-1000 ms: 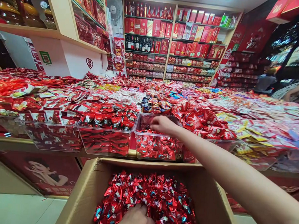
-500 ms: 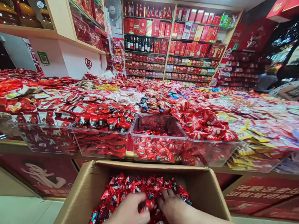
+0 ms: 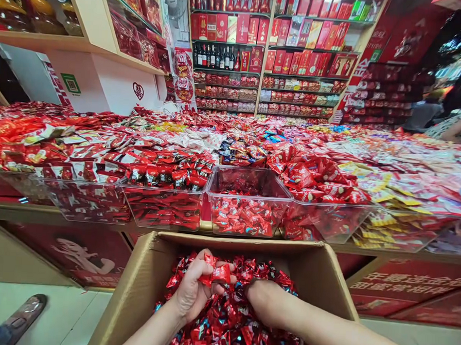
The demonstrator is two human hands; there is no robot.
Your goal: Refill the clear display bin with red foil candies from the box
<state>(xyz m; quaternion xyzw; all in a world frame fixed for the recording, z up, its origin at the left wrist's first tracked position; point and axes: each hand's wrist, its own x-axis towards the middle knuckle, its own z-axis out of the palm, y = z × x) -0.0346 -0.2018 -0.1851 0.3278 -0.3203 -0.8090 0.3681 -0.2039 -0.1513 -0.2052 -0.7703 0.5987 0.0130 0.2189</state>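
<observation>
A brown cardboard box [image 3: 338,286] in front of me holds a heap of shiny red wrapped candies [image 3: 223,316]. My left hand [image 3: 196,284] is turned partly palm up over the heap, its fingers curled round a few red wrapped candies [image 3: 215,272]. Deeper in the box, at the right of the heap, my right hand [image 3: 266,298] reaches down into the candies. Its fingers are buried there, so their grip is hidden. Just beyond the box stands a clear plastic bin [image 3: 248,196], part filled with similar red candies.
Clear bins piled with packaged sweets line the counter, among them dark red packets [image 3: 167,205] and yellow packets [image 3: 386,227]. Shelves with bottles and red boxes [image 3: 241,29] rise behind. A shoe [image 3: 28,314] is on the floor at left; a person's arm [image 3: 455,125] shows at far right.
My left hand has risen from the heap and turned, now with candies in its fingers. My right hand has sunk deeper into the candies. The view has tilted down slightly.
</observation>
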